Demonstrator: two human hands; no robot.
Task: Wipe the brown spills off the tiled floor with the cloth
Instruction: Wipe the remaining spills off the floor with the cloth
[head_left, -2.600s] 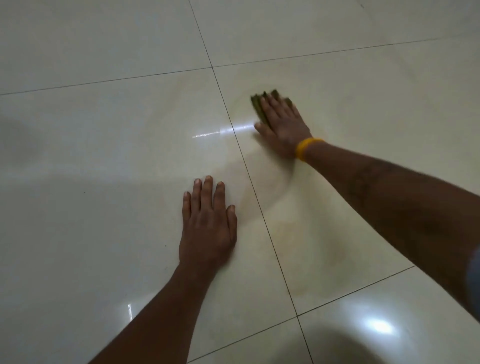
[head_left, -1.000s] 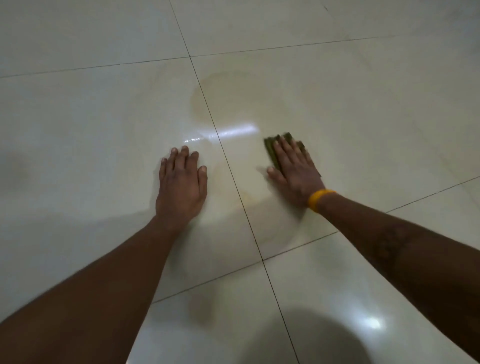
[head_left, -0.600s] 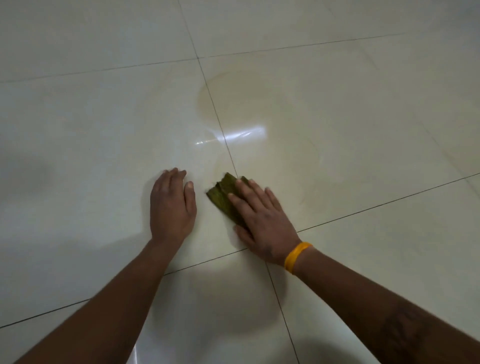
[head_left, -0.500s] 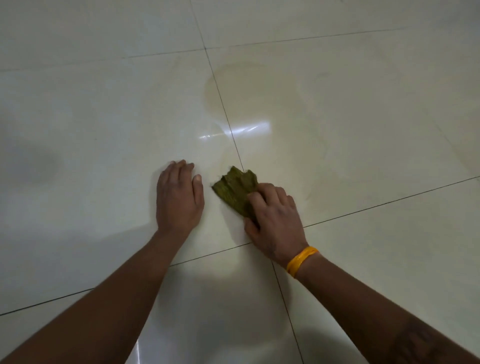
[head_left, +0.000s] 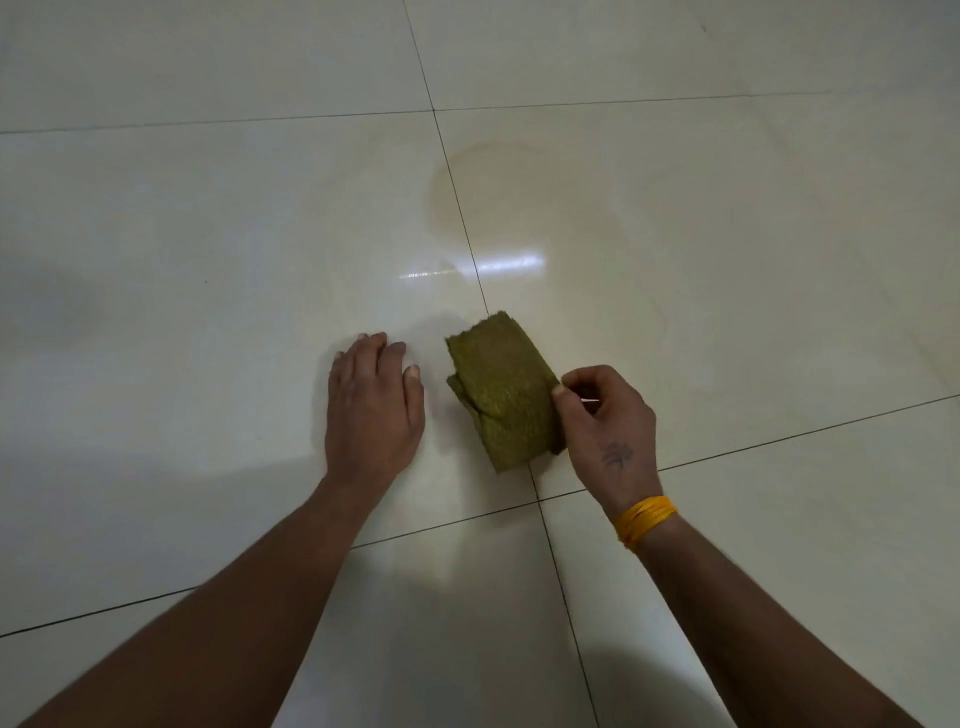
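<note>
A folded olive-green cloth (head_left: 503, 391) lies on the glossy cream tiled floor (head_left: 208, 218), over a grout line. My right hand (head_left: 605, 426), with a yellow band at the wrist, pinches the cloth's right edge between thumb and fingers. My left hand (head_left: 371, 405) rests flat on the tile just left of the cloth, fingers together, holding nothing. A faint brown spill (head_left: 452, 200) with a curved outline stains the tiles beyond the cloth, straddling the grout line. Paler brown smears (head_left: 639, 312) spread to the right of it.
Dark grout lines (head_left: 447, 150) cross the floor and meet near the cloth's near corner. A bright light reflection (head_left: 498, 265) sits between the spill and the cloth. My shadow darkens the near tiles.
My right hand dragged the cloth from the far tile back toward me, then lifted off it and now pinches its right edge. The cloth lies more spread out. My left hand stayed flat.
</note>
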